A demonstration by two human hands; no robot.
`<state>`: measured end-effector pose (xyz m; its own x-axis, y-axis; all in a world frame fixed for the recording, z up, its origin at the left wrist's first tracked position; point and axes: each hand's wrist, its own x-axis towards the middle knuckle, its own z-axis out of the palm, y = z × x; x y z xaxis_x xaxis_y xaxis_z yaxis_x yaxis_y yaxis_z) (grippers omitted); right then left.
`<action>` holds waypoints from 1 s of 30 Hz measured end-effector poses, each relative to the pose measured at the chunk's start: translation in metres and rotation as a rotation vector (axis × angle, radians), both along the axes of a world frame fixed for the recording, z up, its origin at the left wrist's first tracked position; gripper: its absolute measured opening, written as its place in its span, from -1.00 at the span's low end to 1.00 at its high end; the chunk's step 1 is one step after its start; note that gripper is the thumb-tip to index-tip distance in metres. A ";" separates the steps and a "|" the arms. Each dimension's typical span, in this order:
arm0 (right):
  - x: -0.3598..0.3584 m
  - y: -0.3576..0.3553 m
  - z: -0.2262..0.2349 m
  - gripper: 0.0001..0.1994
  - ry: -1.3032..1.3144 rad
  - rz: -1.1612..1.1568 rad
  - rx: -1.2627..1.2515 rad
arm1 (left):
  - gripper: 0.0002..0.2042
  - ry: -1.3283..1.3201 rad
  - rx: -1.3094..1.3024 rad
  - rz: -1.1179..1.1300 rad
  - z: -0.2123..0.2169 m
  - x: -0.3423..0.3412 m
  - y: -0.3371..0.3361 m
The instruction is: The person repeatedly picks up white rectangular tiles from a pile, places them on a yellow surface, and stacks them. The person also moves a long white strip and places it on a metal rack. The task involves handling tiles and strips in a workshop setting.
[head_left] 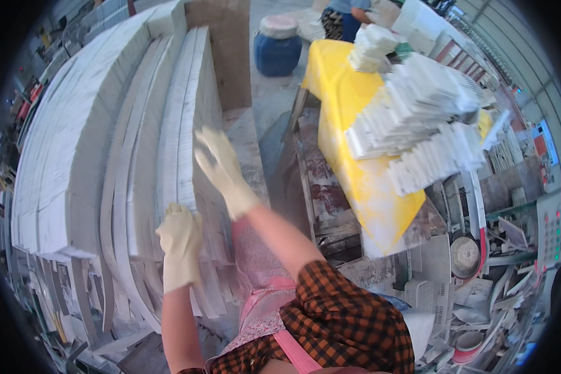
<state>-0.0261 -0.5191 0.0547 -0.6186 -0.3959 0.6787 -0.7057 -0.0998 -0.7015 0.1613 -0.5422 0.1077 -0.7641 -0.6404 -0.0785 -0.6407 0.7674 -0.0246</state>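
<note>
Two cream rubber gloves cover my hands. My left hand [179,240] is closed, fingers curled down at the near end of a long row of thin white tiles [187,143]; what lies under the fingers is hidden. Over the right side of the same row, my right hand [224,165] is open with its fingers spread, and nothing shows in it. It is slightly blurred, and whether it touches the tiles I cannot tell. More long rows of white tiles [87,134] stand packed on edge to the left, divided by upright strips.
Right of me, a yellow sheet [336,81] covers a stand bearing several white tile stacks [411,106]. A blue drum [277,53] stands beyond, near another person [346,15]. A brown board [218,53] closes the rows' far end. Broken pieces and a round pan [465,257] lie lower right.
</note>
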 end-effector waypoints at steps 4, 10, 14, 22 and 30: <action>0.073 0.169 -0.033 -0.63 -0.376 0.118 0.227 | -0.61 0.031 -0.083 -0.034 -0.012 -0.001 -0.001; 0.136 0.360 -0.075 -0.66 -0.636 0.007 0.426 | -0.59 0.144 -0.065 0.017 -0.019 0.002 0.000; 0.167 0.444 -0.111 -0.69 -0.721 -0.180 0.517 | -0.56 0.060 -0.145 -0.181 -0.019 0.010 -0.011; 0.220 0.593 -0.150 -0.55 -0.886 -0.603 0.774 | -0.60 0.183 -0.008 -0.154 -0.020 0.017 -0.018; 0.201 0.810 -0.109 -0.62 -0.741 -1.099 0.683 | -0.68 0.646 0.168 -0.353 0.036 -0.038 0.159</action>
<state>0.1751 0.2914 -0.0545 -0.9237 0.3815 -0.0354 0.3208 0.7197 -0.6157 0.1235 -0.3831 0.1434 -0.8487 -0.3679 0.3799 -0.2033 0.8901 0.4078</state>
